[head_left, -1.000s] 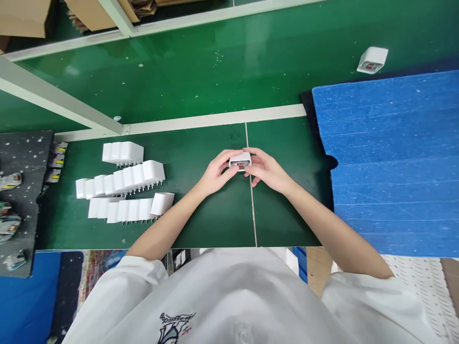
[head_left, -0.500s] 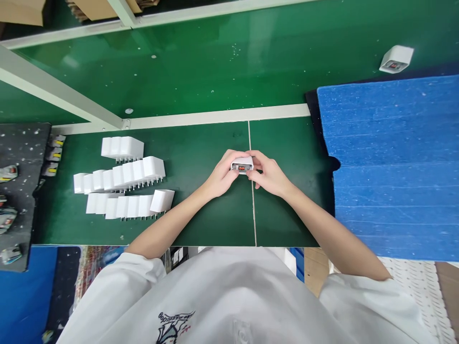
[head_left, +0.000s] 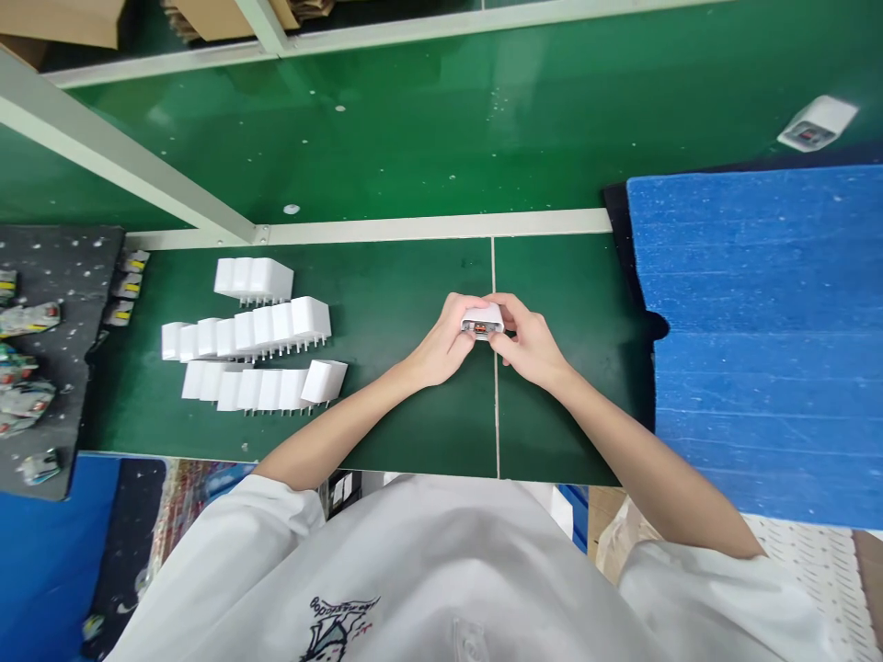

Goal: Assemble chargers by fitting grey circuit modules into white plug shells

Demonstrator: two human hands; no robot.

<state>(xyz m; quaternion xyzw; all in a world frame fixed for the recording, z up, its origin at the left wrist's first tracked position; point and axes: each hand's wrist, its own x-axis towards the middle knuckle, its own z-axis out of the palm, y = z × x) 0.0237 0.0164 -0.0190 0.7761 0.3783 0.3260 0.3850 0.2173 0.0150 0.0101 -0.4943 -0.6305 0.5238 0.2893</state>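
Between my two hands is a white power adapter housing, its open end facing me and a reddish part and metal showing inside. My left hand grips its left side, thumb below and fingers over the top. On the right side, my right hand pinches it the same way. The housing is held over the green bench, near the thin seam. To the left, white adapters with metal prongs stand in three rows. The lowest row ends in a tilted adapter near my left forearm.
A blue mat covers the bench's right side. Another open white housing lies behind it. At left, a dark board carries several small electronic parts. A pale metal frame bar crosses the back, and a slanted post stands left.
The whole view has shifted, so the bench things appear slightly further right. Both hands keep their hold on the white housing, with little visible change in grip.
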